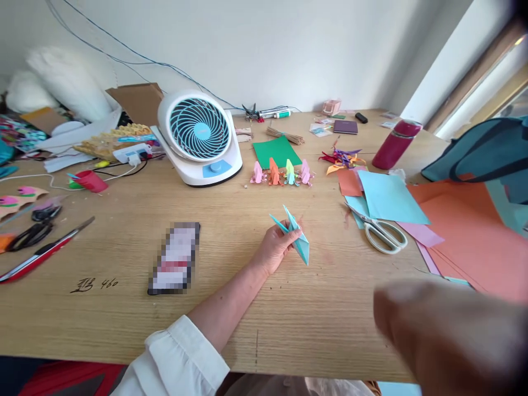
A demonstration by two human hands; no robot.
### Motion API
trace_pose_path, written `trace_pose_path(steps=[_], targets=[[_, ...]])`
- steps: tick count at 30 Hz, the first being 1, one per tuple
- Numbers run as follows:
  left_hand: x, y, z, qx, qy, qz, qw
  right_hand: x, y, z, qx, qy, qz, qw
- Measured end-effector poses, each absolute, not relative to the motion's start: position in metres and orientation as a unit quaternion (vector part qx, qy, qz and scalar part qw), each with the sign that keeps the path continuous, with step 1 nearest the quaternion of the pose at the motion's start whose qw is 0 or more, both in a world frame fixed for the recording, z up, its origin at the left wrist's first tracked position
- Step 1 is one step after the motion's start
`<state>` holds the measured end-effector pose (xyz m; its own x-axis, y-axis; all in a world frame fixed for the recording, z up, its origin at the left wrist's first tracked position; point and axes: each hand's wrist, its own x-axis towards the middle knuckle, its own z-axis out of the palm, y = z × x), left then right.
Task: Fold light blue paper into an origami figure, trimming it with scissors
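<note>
My left hand (275, 246) reaches out over the wooden table (124, 319) and pinches a folded light blue paper figure (296, 234) with pointed tips, held just above the tabletop. My right hand (454, 335) is a large blur close to the camera at the lower right; its fingers cannot be made out and nothing shows in it. Several small folded paper figures (281, 172) in pink, orange, green and pink stand in a row beyond the held one.
A white desk fan (199, 137) stands at the back. White scissors (383, 234) lie on coloured paper sheets (466, 231) at the right, near a maroon bottle (395, 144). A phone (175, 257), black scissors (31, 234) and a red-handled knife (41, 253) lie at the left.
</note>
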<state>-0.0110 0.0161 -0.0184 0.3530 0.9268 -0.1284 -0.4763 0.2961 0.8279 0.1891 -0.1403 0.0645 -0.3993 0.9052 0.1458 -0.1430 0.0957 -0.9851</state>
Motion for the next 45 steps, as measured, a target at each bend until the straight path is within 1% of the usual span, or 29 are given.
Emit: trace_pose_path(steps=[2, 3, 4, 5, 7, 9, 12, 16, 20, 22, 25, 29, 35, 40, 45], targets=[[-0.011, 0.015, -0.017, 0.372, 0.314, 0.470, 0.737, 0.178, -0.090, 0.086, -0.393, -0.665, 0.427, 0.471], [-0.010, 0.014, -0.016, 0.379, 0.314, 0.472, 0.732, 0.172, -0.065, 0.087, -0.414, -0.678, 0.360, 0.489], [-0.010, 0.014, -0.016, 0.385, 0.315, 0.475, 0.726, 0.166, -0.043, 0.081, -0.450, -0.675, 0.326, 0.486], [-0.010, 0.014, -0.015, 0.390, 0.316, 0.481, 0.719, 0.161, -0.026, 0.071, -0.468, -0.672, 0.317, 0.478], [-0.010, 0.013, -0.015, 0.394, 0.318, 0.492, 0.708, 0.154, -0.006, 0.044, -0.487, -0.652, 0.337, 0.473], [-0.010, 0.013, -0.015, 0.394, 0.315, 0.502, 0.703, 0.150, -0.003, 0.020, -0.458, -0.632, 0.422, 0.461], [-0.011, 0.013, -0.014, 0.396, 0.311, 0.500, 0.704, 0.146, -0.010, 0.004, -0.417, -0.607, 0.493, 0.464], [-0.012, 0.013, -0.014, 0.436, 0.320, 0.478, 0.692, 0.146, -0.012, -0.001, -0.430, -0.592, 0.484, 0.480], [-0.015, 0.013, -0.016, 0.521, 0.366, 0.472, 0.609, 0.147, -0.011, -0.008, -0.455, -0.592, 0.467, 0.475], [-0.016, 0.014, -0.017, 0.546, 0.391, 0.465, 0.576, 0.145, -0.012, -0.011, -0.449, -0.584, 0.487, 0.469], [-0.017, 0.014, -0.018, 0.575, 0.402, 0.441, 0.559, 0.142, -0.016, -0.011, -0.429, -0.557, 0.536, 0.467], [-0.019, 0.015, -0.013, 0.593, 0.399, 0.420, 0.559, 0.140, -0.017, -0.010, -0.433, -0.539, 0.533, 0.487], [-0.022, 0.018, -0.006, 0.568, 0.311, 0.396, 0.652, 0.145, -0.014, -0.014, -0.453, -0.530, 0.489, 0.524], [-0.021, 0.020, -0.011, 0.565, 0.354, 0.429, 0.609, 0.146, -0.013, -0.014, -0.447, -0.533, 0.500, 0.516], [-0.020, 0.020, -0.013, 0.578, 0.356, 0.430, 0.595, 0.145, -0.015, -0.012, -0.460, -0.525, 0.503, 0.510]])
